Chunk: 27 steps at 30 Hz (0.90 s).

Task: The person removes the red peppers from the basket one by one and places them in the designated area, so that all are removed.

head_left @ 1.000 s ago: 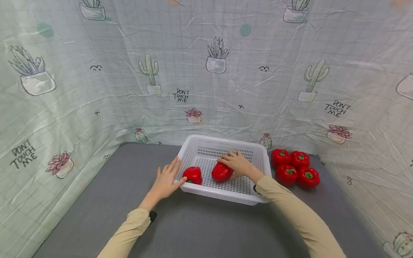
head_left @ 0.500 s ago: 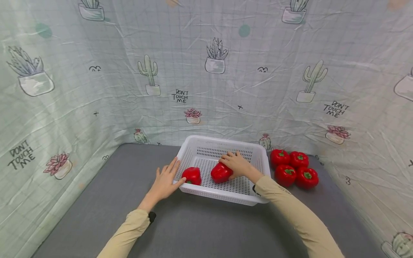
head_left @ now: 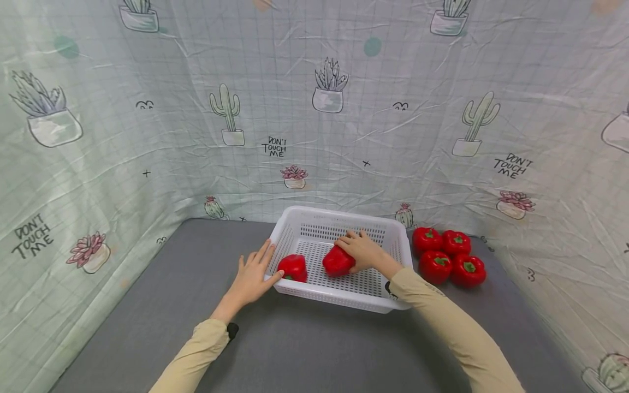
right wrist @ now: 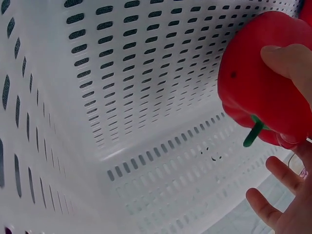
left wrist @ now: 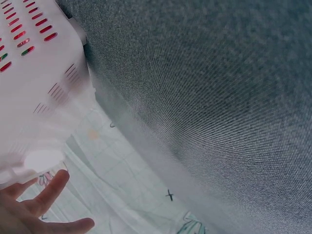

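Observation:
In the head view a white perforated plastic basket (head_left: 339,297) stands on the grey table, close to the back curtain. My right hand (head_left: 365,252) reaches inside it and grips a red bell pepper (head_left: 337,262). The right wrist view shows the thumb pressed on the pepper's red side, and a green stem (right wrist: 253,133) sticking out past the fingers. Another red bell pepper (head_left: 293,267) lies in the basket's front left corner. My left hand (head_left: 249,279) rests on the left rim, fingers straight and spread, with the thumb at the front corner.
To the right of the basket several red bell peppers (head_left: 437,267) stand grouped on the table (head_left: 314,349), green stems up. A curtain (head_left: 314,125) printed with cacti hangs behind and along both sides of the table.
The bell pepper in the right hand has turned slightly, with that hand shifting a little around it. The left hand, the basket and the other peppers stay in place.

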Tool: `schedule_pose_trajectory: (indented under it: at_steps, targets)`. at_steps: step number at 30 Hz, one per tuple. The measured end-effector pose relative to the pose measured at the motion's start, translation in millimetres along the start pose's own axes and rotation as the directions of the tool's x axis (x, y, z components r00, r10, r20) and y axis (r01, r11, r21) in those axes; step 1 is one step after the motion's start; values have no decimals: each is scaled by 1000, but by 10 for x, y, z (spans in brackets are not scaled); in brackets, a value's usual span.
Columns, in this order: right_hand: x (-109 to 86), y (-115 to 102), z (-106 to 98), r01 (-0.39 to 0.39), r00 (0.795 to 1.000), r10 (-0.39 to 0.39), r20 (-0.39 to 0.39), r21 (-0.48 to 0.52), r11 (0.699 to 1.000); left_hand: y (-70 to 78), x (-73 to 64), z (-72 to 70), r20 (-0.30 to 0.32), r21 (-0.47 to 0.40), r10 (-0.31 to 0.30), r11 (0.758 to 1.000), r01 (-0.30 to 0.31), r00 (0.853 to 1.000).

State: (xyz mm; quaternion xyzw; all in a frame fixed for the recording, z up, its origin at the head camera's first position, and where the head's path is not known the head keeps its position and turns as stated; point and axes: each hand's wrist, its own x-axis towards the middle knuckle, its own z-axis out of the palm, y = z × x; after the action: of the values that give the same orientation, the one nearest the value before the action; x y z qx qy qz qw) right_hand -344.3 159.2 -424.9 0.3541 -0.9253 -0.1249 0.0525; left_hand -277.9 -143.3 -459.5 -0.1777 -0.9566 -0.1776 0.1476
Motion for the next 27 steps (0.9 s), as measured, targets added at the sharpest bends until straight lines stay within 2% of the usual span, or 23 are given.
schedule_pose_trajectory:
  at_steps: [14,27]
  targets:
    - [-14,13,-45,14,998,-11,-57,67,998,-23,9,16,-14,-21,6,1000,-7,1000]
    - [-109,-75,-215,46,994,-38,-102,82,996,-17,8,9,-6,-11,8,1000,-8,1000]
